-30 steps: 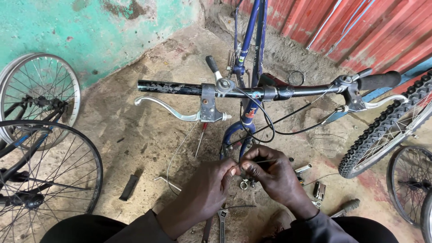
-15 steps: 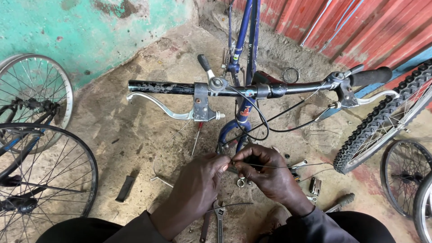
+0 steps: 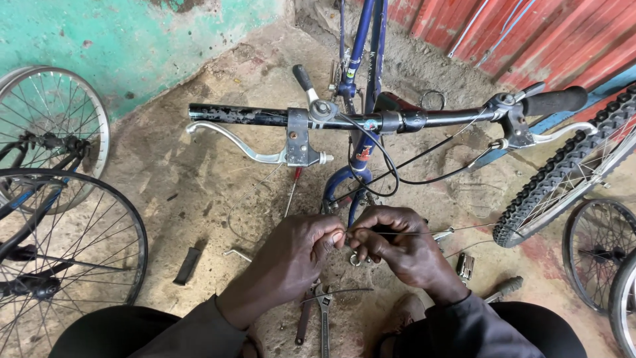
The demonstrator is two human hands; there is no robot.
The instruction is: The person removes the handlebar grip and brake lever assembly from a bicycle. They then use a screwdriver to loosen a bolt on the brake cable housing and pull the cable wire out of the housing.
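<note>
A spanner [image 3: 324,318] lies on the dirt floor [image 3: 199,199] at six o'clock. Above it, the left hand [image 3: 291,262] and right hand [image 3: 404,248] each pinch a thin cable [image 3: 457,231] that runs toward three o'clock. Farther off, at twelve o'clock, stands the handlebar [image 3: 265,117].

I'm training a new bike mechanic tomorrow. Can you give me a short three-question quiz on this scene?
1. True or false: both hands pinch the thin cable.
2. Which lies on the ground nearest the person's knees: A) the adjustable wrench, B) a hammer, C) a pump?
3. What colour is the bike frame?

Key: 1 true, the left hand and right hand meet on it. 2 A. 3 blue.
</note>
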